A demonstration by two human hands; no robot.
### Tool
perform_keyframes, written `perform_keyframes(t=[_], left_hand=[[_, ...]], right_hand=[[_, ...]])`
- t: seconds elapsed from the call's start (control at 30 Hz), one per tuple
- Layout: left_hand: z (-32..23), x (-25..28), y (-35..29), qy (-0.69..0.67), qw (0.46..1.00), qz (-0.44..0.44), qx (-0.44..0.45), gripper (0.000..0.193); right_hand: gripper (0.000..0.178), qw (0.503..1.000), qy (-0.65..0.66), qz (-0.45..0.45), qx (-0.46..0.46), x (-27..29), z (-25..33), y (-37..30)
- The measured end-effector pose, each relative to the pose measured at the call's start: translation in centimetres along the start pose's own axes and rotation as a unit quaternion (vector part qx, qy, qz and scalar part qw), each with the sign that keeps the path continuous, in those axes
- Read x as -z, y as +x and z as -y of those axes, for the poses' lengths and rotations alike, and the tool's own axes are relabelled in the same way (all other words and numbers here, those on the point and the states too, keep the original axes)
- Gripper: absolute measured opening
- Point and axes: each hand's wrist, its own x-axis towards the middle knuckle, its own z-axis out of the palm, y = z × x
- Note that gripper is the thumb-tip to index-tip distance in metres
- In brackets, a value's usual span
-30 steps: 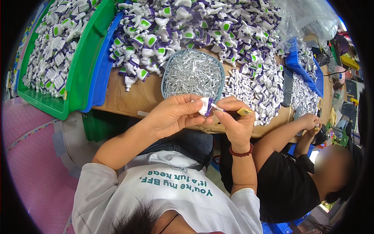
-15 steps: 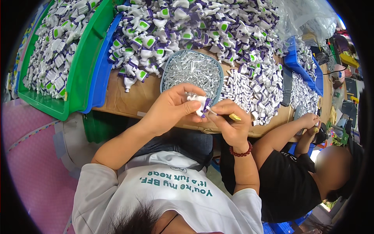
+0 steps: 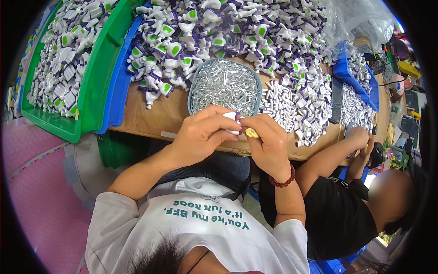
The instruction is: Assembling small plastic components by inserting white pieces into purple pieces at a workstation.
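My left hand [image 3: 197, 134] is closed on a small white and purple plastic toy body part [image 3: 232, 117], held just past the table's front edge. The thumb and bent fingers of my right hand [image 3: 272, 145] come together against the part's right side. What they pinch is too small and hidden to name. A crumpled yellow piece [image 3: 251, 133] shows at those fingers; whether it is held or wrapped round a finger I cannot tell. Just beyond both hands, a grey-blue tray [image 3: 190, 93] holds many short silver metal pins [image 3: 224, 84].
Similar white, purple and green parts [image 3: 182, 43] lie heaped across the table [image 3: 148, 119]. Right of the tray are small white pieces [image 3: 277, 102]. A green crate [image 3: 98, 77] and a blue bin [image 3: 112, 105] stand left. A co-worker in black [image 3: 340, 219] sits close on the right.
The toy part has turned in my left hand, with more of it covered by fingers. My right hand has moved slightly left, closer against it, and the yellow piece has swung left.
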Motion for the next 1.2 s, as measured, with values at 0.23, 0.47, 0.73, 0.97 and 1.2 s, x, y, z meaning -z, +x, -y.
perform_keyframes(t=[0.23,0.47,0.73,0.97,1.2], left_hand=[[0.1,-0.3,-0.2,-0.17,0.98,-0.022,0.099,0.014],[0.4,0.9,0.9,-0.413,0.867,0.002,0.277,0.021],[-0.2,0.7,1.1,-0.332,0.903,0.0,0.272,0.024],[0.1,0.9,1.0,-0.373,0.88,-0.015,0.293,0.025],[-0.4,0.3,1.6,-0.474,0.814,0.013,0.335,0.027]], right_hand=[[0.028,0.998,-0.024,-0.015,0.047,-0.3,0.5,0.1],[0.025,0.996,-0.087,-0.013,0.007,1.0,-0.4,0.4],[0.016,0.87,-0.451,-0.058,-0.191,8.0,-9.4,0.2],[0.015,0.92,-0.346,-0.119,-0.137,7.9,-9.4,0.3],[0.021,0.909,0.296,-0.104,-0.276,2.8,0.2,2.4]])
